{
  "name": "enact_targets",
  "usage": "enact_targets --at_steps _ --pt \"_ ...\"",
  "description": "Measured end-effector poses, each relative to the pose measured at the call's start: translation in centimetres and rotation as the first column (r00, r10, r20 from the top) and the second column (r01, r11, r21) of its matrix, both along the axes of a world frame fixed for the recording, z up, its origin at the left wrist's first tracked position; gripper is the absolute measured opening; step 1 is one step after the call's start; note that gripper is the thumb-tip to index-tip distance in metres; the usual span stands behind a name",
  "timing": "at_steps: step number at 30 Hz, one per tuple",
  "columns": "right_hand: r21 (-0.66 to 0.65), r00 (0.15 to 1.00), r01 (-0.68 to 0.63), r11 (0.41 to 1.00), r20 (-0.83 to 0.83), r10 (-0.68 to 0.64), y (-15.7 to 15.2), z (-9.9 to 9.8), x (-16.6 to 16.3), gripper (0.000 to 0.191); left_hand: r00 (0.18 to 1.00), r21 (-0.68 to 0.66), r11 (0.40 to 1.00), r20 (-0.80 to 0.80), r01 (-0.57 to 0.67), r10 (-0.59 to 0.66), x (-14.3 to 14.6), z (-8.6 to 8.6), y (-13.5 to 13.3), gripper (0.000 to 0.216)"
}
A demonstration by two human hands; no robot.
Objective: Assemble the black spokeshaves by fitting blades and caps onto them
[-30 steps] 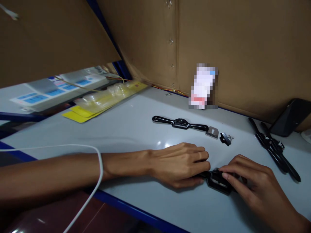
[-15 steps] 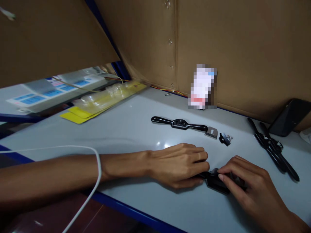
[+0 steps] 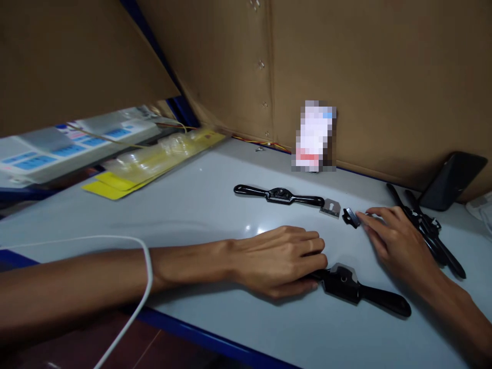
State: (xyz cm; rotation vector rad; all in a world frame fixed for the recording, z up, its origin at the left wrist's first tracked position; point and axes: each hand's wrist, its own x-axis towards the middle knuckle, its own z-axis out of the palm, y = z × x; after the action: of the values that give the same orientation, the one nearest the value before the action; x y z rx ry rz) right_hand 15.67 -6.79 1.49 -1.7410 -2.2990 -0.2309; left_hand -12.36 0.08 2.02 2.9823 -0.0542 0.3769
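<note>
My left hand (image 3: 286, 264) is closed around one handle of a black spokeshave (image 3: 342, 287) that lies near the table's front edge. On its body sits a grey blade (image 3: 348, 269), partly over the dark middle piece. My right hand (image 3: 394, 233) reaches over the table, thumb and forefinger slightly apart, fingertips beside a small black clamp plate (image 3: 350, 218). Its fingers mostly cover the small screws there. Left of the plate lies a loose slotted blade (image 3: 330, 208), touching the handle end of a second black spokeshave (image 3: 280, 195).
More black spokeshaves (image 3: 434, 230) lie together at the right, by a leaning dark phone (image 3: 453, 182). A blurred-out screen (image 3: 313, 136) stands against the cardboard wall (image 3: 369, 77). Yellow packaging (image 3: 111, 187) and a power strip (image 3: 69, 151) are at left. A white cable (image 3: 148, 266) crosses my left forearm.
My right hand has left the spokeshave's body and moved up and away to the clamp plate and screws. My left hand keeps its grip. The view has shifted slightly.
</note>
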Motion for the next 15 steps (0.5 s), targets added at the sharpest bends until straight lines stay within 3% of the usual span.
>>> enact_targets --at_steps 5,8,12,15 --pt "-0.062 0.991 0.062 0.996 -0.112 -0.069 -0.6 0.8 0.5 0.028 0.999 -0.023 1.000 0.038 0.009 -0.008 0.0 0.0 0.0 0.008" --pt "-0.138 0.981 0.071 0.988 -0.169 -0.095 -1.2 1.6 1.2 0.031 0.999 -0.023 1.000 0.035 0.005 -0.004 0.0 0.1 0.0 0.007" --pt "-0.244 0.986 -0.040 0.969 -0.164 0.000 -1.8 2.4 2.1 0.030 1.000 -0.016 1.000 -0.007 -0.004 0.004 0.0 0.1 0.0 0.009" --pt "-0.253 0.993 -0.045 0.966 -0.117 0.016 -2.0 2.4 2.4 0.030 1.000 -0.033 0.999 -0.008 -0.005 0.004 0.0 0.2 0.0 0.009"
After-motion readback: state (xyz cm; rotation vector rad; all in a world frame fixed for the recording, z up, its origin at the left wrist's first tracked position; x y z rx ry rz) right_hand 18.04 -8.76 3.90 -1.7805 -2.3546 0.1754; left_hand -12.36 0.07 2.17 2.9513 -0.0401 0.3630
